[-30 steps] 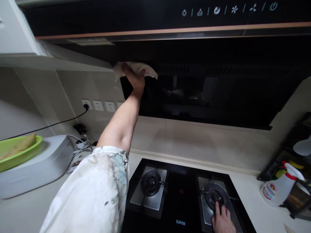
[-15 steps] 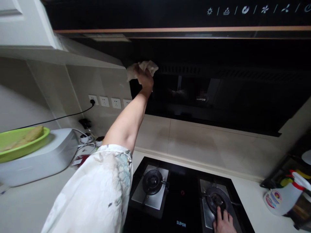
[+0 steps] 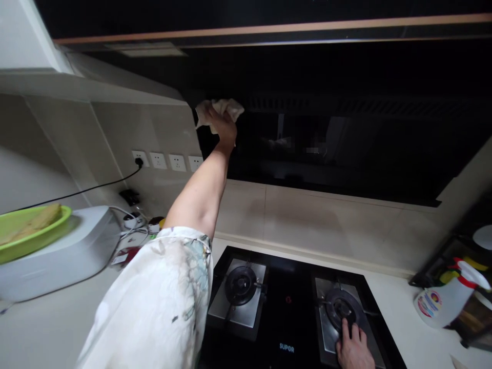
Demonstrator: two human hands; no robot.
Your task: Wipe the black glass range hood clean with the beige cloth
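Note:
My left hand (image 3: pixel 223 124) is raised to the left end of the black range hood (image 3: pixel 346 72). Its fingers are closed on a crumpled off-white cloth (image 3: pixel 227 107), pressed against the hood's dark surface beside the vent slots. Low on the right, my right hand (image 3: pixel 354 346) has its fingers stretched out and holds nothing. Its fingertips rest at the front of the right burner (image 3: pixel 340 307) on the black gas hob (image 3: pixel 287 328). The left burner (image 3: pixel 241 285) lies below my outstretched left arm.
A white spray bottle (image 3: pixel 442 305) with a red collar stands right of the hob, beside a dark rack. On the left, a green bowl (image 3: pixel 23 241) sits on a white appliance (image 3: pixel 88 256). Wall sockets (image 3: pixel 158 160), one with a black plug, line the tiles. A white cabinet (image 3: pixel 26 41) hangs upper left.
The view has tipped slightly, so the hood's icons have left the picture. My left hand and the cloth sit slightly lower against the hood. My right hand stays at the right burner.

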